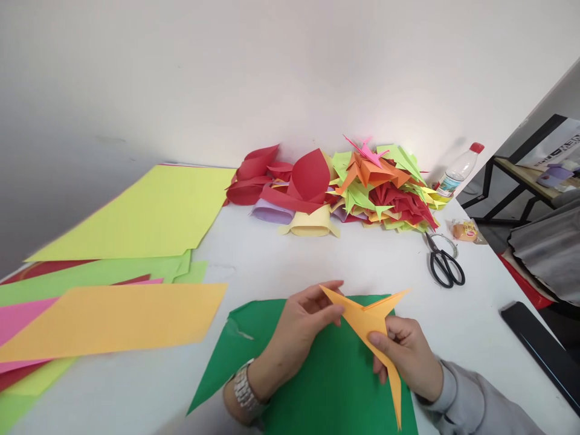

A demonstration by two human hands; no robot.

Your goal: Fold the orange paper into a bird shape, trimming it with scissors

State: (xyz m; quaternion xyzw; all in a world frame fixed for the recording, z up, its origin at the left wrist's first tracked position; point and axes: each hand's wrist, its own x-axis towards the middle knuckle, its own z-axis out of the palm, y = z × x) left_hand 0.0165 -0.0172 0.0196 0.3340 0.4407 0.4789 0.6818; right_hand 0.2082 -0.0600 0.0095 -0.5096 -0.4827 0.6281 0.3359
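Observation:
An orange folded-paper figure (369, 323) with several long points is held up over a green sheet (330, 386) on the white table. My right hand (405, 350) grips its lower body, thumb in front and fingers behind. At the upper left point of the figure, my left hand (308, 323) pinches the paper between thumb and fingers. A metal watch (244, 388) is on my left wrist. One long point hangs down below my right thumb, and another sticks out to the upper right.
Colored sheets (136, 320) lie at the left, below a large yellow sheet (149, 211). Along the wall are red rolled-paper shapes (308, 178) and a pile of folded-paper figures (385, 187). Black-handled scissors (446, 266), a bottle (457, 172), a wrapped snack (466, 231) and a black bar (539, 350) stand right.

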